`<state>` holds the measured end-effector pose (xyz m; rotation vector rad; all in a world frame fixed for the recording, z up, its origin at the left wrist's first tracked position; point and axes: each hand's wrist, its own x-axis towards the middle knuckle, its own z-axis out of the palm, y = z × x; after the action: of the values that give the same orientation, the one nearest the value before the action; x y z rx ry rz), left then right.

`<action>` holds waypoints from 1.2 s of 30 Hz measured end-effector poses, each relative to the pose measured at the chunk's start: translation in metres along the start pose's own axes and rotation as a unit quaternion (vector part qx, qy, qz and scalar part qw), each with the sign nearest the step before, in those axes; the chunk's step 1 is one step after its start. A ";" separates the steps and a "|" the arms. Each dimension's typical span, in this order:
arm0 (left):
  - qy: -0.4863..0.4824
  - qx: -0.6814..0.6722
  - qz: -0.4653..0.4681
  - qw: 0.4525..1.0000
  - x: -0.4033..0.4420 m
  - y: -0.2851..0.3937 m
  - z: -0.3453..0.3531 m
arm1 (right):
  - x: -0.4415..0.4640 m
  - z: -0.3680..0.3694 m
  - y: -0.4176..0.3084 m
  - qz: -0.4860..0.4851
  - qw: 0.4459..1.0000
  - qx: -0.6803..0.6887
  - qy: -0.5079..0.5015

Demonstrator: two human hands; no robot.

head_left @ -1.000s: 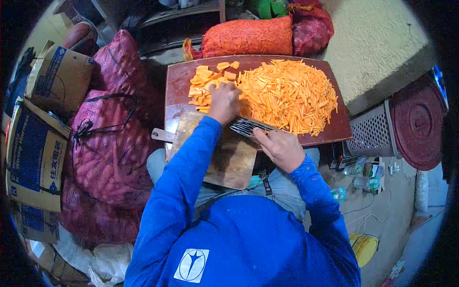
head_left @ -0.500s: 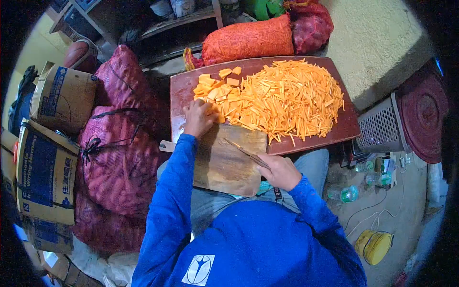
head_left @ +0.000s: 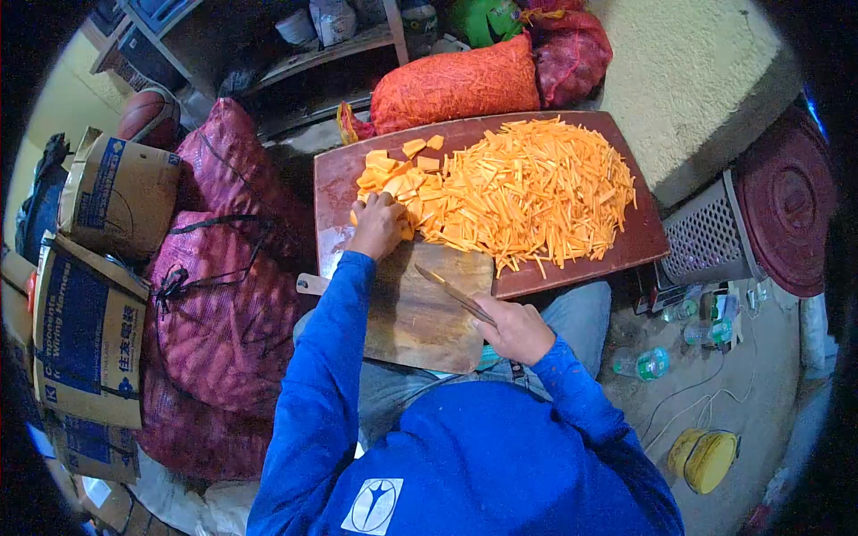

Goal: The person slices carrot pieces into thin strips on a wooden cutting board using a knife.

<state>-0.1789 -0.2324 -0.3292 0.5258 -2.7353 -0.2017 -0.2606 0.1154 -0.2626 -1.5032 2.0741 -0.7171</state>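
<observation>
My left hand (head_left: 377,225) reaches over the near left edge of a heap of flat orange vegetable slices (head_left: 407,182), its fingers curled down around some of them. My right hand (head_left: 516,330) grips a knife (head_left: 454,293) by the handle; its blade points up and left above a worn wooden cutting board (head_left: 416,326). The board rests across my lap against the low red-brown table (head_left: 648,246). Right of the slices, a large pile of thin orange sticks (head_left: 541,192) covers much of the table. What exactly lies under my left fingers is partly hidden.
Filled red mesh sacks (head_left: 223,313) and cardboard boxes (head_left: 89,330) stand at my left. A full orange mesh sack (head_left: 456,85) lies behind the table. On the right are a perforated basket (head_left: 710,237), plastic bottles (head_left: 652,362) and a yellow bucket (head_left: 706,460).
The view has shifted slightly. My left hand has moved a little to the right over the slices. My right hand still holds the knife over the board, with little movement.
</observation>
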 end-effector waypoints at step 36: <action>0.038 -0.231 -0.090 0.968 -0.151 0.122 -0.033 | 0.000 0.010 -0.027 0.016 0.974 0.225 -0.003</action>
<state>-0.0756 -0.0649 -0.3202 0.6248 -2.4455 -0.8217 -0.2351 0.1074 -0.2526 -1.2092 1.7689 -1.0827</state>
